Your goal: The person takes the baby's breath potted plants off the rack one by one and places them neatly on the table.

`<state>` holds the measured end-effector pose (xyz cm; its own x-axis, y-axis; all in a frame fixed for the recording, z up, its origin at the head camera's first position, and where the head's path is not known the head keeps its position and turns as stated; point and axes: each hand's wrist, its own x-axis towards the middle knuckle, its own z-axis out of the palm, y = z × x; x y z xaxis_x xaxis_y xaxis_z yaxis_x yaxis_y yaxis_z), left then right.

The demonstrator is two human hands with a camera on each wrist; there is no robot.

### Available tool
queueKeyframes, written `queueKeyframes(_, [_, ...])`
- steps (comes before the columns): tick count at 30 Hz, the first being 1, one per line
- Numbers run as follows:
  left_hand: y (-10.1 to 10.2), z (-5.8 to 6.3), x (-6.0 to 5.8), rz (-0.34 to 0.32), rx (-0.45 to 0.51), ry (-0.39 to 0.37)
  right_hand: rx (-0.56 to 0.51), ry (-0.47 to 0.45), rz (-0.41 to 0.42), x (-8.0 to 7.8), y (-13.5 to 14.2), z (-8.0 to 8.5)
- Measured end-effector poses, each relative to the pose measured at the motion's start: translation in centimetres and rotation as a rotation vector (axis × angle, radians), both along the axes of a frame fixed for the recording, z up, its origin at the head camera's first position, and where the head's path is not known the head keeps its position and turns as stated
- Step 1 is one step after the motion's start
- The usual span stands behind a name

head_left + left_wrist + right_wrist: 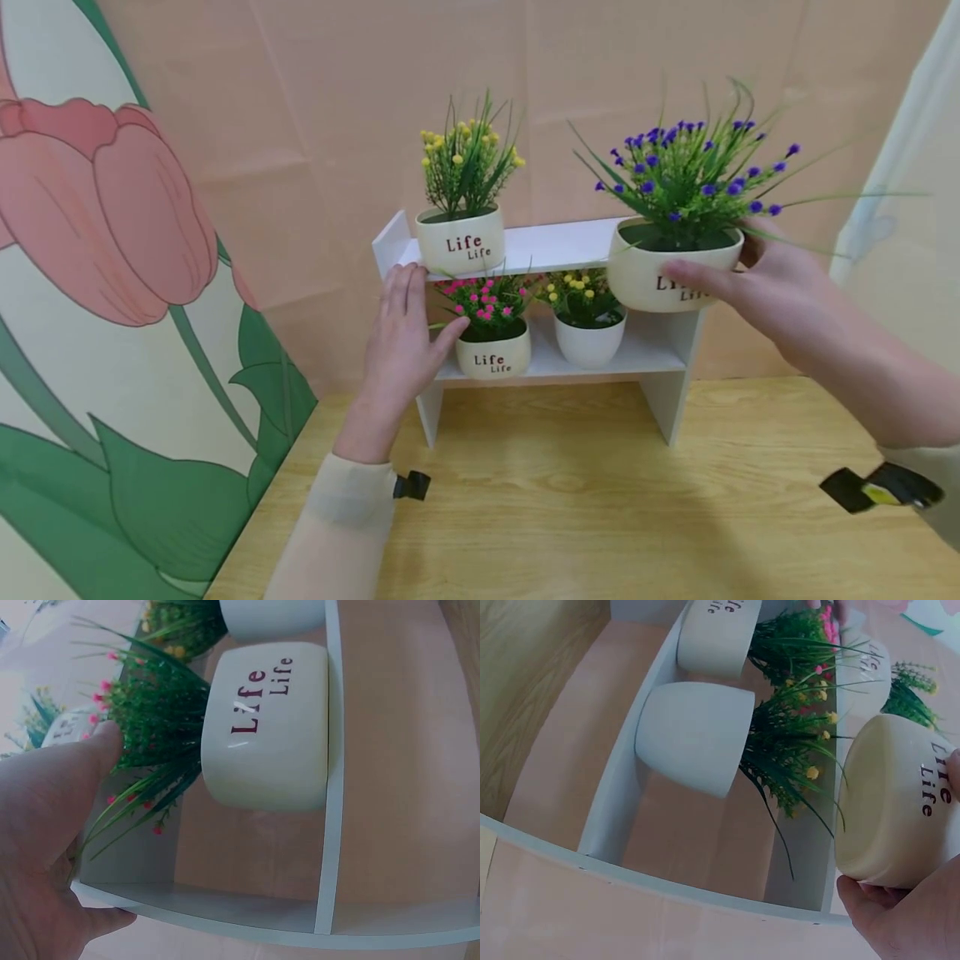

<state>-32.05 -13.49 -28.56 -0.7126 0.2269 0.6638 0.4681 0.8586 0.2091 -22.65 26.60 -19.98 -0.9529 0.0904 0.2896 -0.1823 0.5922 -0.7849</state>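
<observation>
In the head view, your right hand [772, 287] grasps the purple-flowered pot [637, 279], thumb across its lettered front and fingers behind; the pot is in front of the right end of the top board of the white shelf unit [558, 242]. Your left hand [401, 342] is not clenched: its fingers lie extended at the board's left end, just beside the yellow-flowered pot [461, 242]. Use that contact, in our judgement, to brace the light-looking unit. The wood-grain table [525, 500] supports the unit before a pinkish wall covering [600, 75]; a tulip-printed panel [142, 217] stands at left. In the left wrist view, your thumb lies near the pink flowers [139, 712]; avoid snagging them. In the right wrist view, the held pot's underside shows, so its base is not seated flat. Level it before lowering, ease it down without sliding, and clear the lower-tier white pot [694, 735] and its foliage [784, 750].
</observation>
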Motion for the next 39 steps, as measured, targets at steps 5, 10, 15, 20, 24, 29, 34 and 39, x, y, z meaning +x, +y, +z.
queueKeyframes(5, [0.0, 0.0, 0.0, 0.003, -0.003, -0.001, 0.049, -0.008, -0.027, 0.4, 0.2, -0.6])
queueKeyframes(10, [-0.1, 0.0, -0.1, 0.003, 0.001, -0.006, 0.034, -0.011, -0.002, 0.6, 0.3, -0.9])
queueKeyframes(15, [0.0, 0.1, -0.1, 0.003, -0.002, -0.005, 0.052, -0.025, 0.017, 1.0, 0.6, -1.3])
queueKeyframes(20, [0.0, 0.1, 0.0, 0.006, -0.005, -0.007, 0.080, -0.058, 0.033, 1.3, 1.0, -1.9])
queueKeyframes(24, [0.0, 0.1, 0.0, 0.013, -0.007, -0.016, 0.087, -0.073, 0.031, 1.5, 1.3, -2.6])
queueKeyframes(29, [0.1, 0.1, -0.1, 0.015, -0.008, -0.021, 0.141, -0.089, 0.014, 1.7, 1.7, -3.5])
queueKeyframes(34, [0.1, 0.0, -0.1, 0.018, -0.003, -0.028, 0.209, -0.129, 0.010, 2.0, 1.9, -4.3])
queueKeyframes(39, [0.1, 0.1, 0.0, 0.017, 0.008, -0.036, 0.223, -0.148, 0.017, 2.2, 1.8, -5.1])
